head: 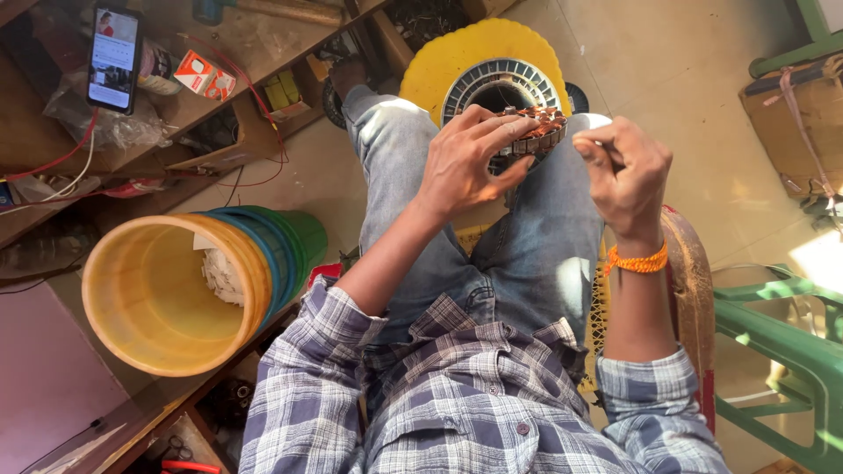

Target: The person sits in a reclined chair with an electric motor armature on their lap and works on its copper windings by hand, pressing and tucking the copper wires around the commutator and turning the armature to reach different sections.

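A round metal motor stator (505, 92) with copper windings rests on my knees, above a yellow disc-shaped cover (439, 70). My left hand (465, 162) spreads its fingers over the stator's near edge and the copper coils (540, 127). My right hand (628, 171) is held beside the stator on the right, fingers pinched together on what looks like a thin wire; an orange thread band circles its wrist. I sit in jeans and a checked shirt on a woven chair (689, 290).
A stack of plastic buckets (167, 298), yellow outermost, lies on its side at the left. A wooden shelf (219, 96) holds a lit phone (114, 57), small boxes and red wires. Green furniture (781, 342) stands at the right.
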A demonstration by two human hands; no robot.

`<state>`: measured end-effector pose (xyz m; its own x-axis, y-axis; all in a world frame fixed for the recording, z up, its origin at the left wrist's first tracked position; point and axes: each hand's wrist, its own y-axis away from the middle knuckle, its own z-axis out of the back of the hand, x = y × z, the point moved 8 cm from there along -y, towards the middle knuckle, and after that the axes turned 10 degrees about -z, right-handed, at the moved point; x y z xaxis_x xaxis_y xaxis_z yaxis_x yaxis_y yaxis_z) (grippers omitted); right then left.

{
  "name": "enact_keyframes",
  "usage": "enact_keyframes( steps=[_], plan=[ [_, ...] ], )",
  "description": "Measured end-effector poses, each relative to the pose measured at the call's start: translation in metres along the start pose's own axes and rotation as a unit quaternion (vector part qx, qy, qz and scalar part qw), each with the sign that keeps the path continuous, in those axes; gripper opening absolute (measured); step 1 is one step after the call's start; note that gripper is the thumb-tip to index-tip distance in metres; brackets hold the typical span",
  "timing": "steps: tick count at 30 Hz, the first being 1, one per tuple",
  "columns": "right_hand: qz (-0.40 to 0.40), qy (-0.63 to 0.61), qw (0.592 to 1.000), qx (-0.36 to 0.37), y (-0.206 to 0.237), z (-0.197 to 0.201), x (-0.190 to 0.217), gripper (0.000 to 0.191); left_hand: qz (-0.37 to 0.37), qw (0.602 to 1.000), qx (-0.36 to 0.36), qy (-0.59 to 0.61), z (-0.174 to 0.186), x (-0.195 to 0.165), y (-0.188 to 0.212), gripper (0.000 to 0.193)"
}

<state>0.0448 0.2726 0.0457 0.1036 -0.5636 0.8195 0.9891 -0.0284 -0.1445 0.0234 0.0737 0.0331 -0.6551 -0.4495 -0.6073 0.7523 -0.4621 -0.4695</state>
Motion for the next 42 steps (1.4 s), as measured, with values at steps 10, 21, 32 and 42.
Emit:
enact_keyframes(
  steps=[10,21,32,42],
  plan=[
    [0.075,0.035,0.993,0.087,-0.047,-0.029,0.025,0.008,0.005,0.999,-0.032,0.006,0.007,-0.011,0.001,0.052],
    [0.137,0.052,0.987,0.068,-0.041,-0.011,0.03,0.009,0.023,0.996,-0.08,-0.016,0.014,-0.023,0.001,0.044],
    [0.216,0.033,0.968,0.127,-0.055,-0.042,0.048,0.011,0.052,0.996,-0.074,-0.005,0.014,-0.022,0.003,0.046],
    [0.154,-0.004,0.982,0.11,-0.062,-0.042,0.043,0.012,0.276,0.869,-0.101,0.399,-0.026,0.038,-0.008,0.087]
  ],
)
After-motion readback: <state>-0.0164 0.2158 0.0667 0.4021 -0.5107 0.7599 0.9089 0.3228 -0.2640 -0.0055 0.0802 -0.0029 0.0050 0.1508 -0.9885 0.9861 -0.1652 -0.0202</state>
